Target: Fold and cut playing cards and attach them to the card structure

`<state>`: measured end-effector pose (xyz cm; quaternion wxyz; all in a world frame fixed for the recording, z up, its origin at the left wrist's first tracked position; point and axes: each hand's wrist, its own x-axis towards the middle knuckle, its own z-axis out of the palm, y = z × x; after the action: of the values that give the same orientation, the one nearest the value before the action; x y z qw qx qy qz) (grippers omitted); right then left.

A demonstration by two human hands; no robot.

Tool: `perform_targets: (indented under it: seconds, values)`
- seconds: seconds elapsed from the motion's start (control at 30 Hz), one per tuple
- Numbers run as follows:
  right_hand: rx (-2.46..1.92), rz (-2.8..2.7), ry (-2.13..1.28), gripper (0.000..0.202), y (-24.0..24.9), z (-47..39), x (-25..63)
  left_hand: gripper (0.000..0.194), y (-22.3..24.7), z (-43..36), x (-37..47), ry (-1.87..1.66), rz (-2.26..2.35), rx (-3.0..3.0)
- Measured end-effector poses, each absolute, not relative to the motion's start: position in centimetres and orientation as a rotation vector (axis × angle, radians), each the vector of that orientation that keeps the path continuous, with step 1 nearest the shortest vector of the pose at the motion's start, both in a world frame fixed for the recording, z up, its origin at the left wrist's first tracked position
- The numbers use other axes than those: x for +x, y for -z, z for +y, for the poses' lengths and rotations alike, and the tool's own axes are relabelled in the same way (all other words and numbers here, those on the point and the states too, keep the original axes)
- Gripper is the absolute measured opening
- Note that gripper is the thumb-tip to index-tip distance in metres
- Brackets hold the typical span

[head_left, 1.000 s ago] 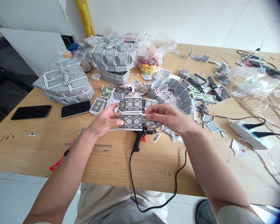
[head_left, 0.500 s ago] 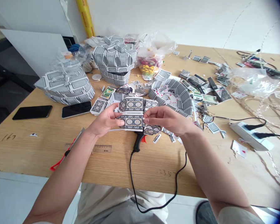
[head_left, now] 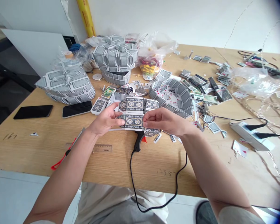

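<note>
Between my hands is a panel of joined playing cards (head_left: 131, 114), their dark patterned backs facing up. My left hand (head_left: 107, 120) grips its left edge, thumb on top. My right hand (head_left: 162, 120) pinches the panel's right edge, fingertips close together. Behind and to the right of the panel, more patterned cards (head_left: 152, 104) show, partly covered by my right hand. Below the panel a black glue gun (head_left: 138, 141) with a red trigger lies on the table, its front end hidden under the cards.
Card-built baskets (head_left: 115, 59) stand at the back, with a card ring (head_left: 185, 96) at centre right. Two phones (head_left: 77, 109) lie left. A ruler (head_left: 102, 148) and red-handled cutter (head_left: 65, 153) lie near my left forearm. A power strip (head_left: 252, 137) sits right, and the gun's cord (head_left: 131, 174) hangs over the edge.
My right fingers have shifted slightly and curled a little more at the panel's right edge. My left hand and the panel stay almost in place.
</note>
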<state>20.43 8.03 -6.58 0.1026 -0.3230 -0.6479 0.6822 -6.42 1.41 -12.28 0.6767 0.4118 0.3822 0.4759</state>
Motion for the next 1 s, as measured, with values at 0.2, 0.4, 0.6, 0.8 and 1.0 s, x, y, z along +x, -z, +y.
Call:
perform_targets:
  seconds: [0.2, 0.4, 0.6, 0.8, 1.0]
  values:
    - [-0.987, -1.917, -2.06, 0.042, 6.9, 8.4, 20.6, 0.08, 12.5, 1.4, -6.3, -1.057, 0.889, 0.941]
    - [-1.055, -1.795, -2.06, 0.041, 7.2, 8.9, 21.2, 0.084, 12.3, 1.5, -6.3, -1.081, 0.923, 0.92]
    - [-1.033, -1.761, -2.029, 0.047, 7.3, 8.7, 21.3, 0.087, 12.5, 1.6, -6.3, -1.106, 0.93, 0.91]
    - [-1.11, -1.894, -1.904, 0.037, 7.7, 9.0, 21.4, 0.085, 12.3, 1.6, -6.3, -1.115, 0.939, 0.917]
    - [-1.048, -1.896, -1.879, 0.04, 8.0, 9.1, 21.4, 0.085, 12.3, 1.7, -6.3, -1.107, 0.937, 0.923]
